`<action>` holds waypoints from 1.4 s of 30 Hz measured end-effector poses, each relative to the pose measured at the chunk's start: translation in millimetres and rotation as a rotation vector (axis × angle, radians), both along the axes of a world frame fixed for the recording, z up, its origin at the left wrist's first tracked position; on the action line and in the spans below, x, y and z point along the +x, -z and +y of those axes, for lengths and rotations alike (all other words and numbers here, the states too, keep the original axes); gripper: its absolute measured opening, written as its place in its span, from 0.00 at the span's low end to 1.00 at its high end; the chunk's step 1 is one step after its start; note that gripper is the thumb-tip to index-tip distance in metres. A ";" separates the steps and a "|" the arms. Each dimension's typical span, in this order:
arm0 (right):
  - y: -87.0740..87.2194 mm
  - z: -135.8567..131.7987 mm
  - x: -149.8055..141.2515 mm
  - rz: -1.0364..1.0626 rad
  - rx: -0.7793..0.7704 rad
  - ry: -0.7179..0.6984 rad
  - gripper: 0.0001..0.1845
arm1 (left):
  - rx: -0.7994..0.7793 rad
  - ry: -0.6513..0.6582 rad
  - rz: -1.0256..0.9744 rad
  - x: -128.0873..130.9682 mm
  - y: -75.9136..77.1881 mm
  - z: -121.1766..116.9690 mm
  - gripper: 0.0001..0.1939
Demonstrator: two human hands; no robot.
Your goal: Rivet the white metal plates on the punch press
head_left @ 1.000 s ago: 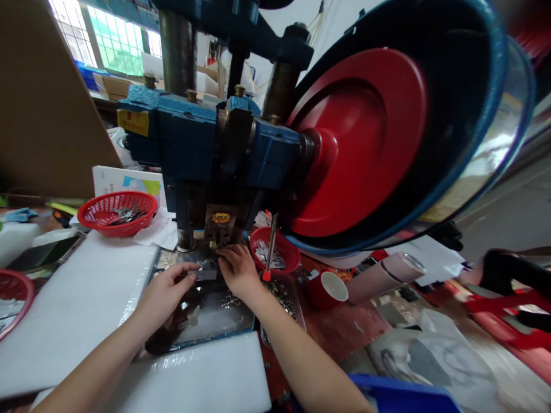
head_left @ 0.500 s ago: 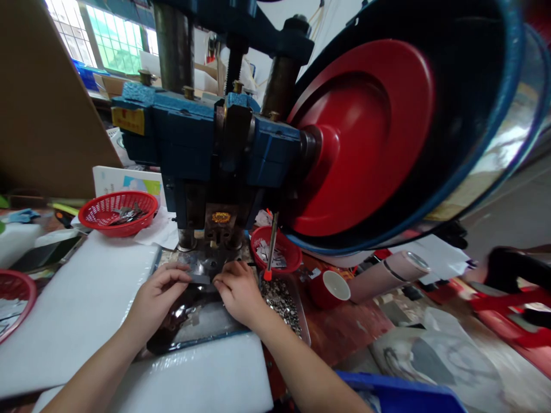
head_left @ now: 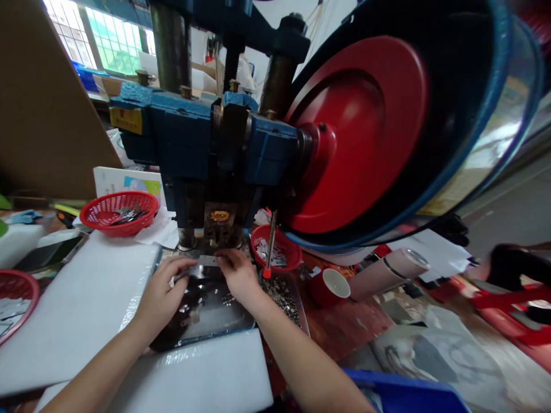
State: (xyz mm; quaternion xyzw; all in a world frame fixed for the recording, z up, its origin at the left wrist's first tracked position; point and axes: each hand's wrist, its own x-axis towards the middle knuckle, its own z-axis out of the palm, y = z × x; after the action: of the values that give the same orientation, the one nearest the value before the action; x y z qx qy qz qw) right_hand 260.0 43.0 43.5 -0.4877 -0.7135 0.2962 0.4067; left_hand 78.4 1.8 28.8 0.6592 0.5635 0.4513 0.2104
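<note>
From the head view, the left hand (head_left: 166, 282) and right hand (head_left: 238, 274) pinch one small metal strip (head_left: 208, 260) between them under the blue press (head_left: 206, 143), with three red baskets (head_left: 118, 212) and one red cup (head_left: 329, 287) around.

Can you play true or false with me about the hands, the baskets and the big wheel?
1. Both hands hold a small metal strip under the blue press. True: left hand and right hand pinch its ends.
2. The wheel is green. False: it is red.
3. The cup lies inside a basket. False: it stands on the table.
4. A red basket holds metal pieces. True.
</note>
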 end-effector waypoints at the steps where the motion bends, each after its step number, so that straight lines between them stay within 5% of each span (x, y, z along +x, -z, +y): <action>1: 0.8 7.2 -0.4 -0.058 0.046 0.012 0.10 | 0.007 -0.012 0.049 0.8 -2.1 4.3 0.15; 5: 7.4 29.9 -5.1 -0.202 0.080 0.075 0.08 | 0.088 0.027 0.336 5.2 -6.4 19.0 0.22; 11: 19.6 40.4 -8.1 -0.153 0.050 0.104 0.11 | 0.205 0.130 0.664 6.1 2.1 28.1 0.26; 19: 18.4 41.9 -6.2 -0.085 0.052 0.081 0.10 | 0.187 0.086 0.665 3.7 -5.5 30.8 0.23; 23: 28.1 29.3 11.5 0.044 0.108 0.157 0.09 | 0.026 -0.037 0.565 -7.9 -14.7 15.6 0.17; 28: 44.7 9.7 36.7 0.154 0.066 0.147 0.08 | -0.264 0.163 0.648 -4.5 -8.3 -5.8 0.15; 42: 47.1 -10.3 42.7 -0.381 0.265 0.161 0.11 | -0.230 0.138 0.692 -3.0 16.3 -17.9 0.16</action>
State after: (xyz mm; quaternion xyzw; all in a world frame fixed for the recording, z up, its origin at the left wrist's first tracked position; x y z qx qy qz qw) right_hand 302.7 32.8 -3.6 -0.5326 -0.7686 0.0693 0.3476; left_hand 75.4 -16.0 12.5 0.7813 0.6024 0.1202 0.1103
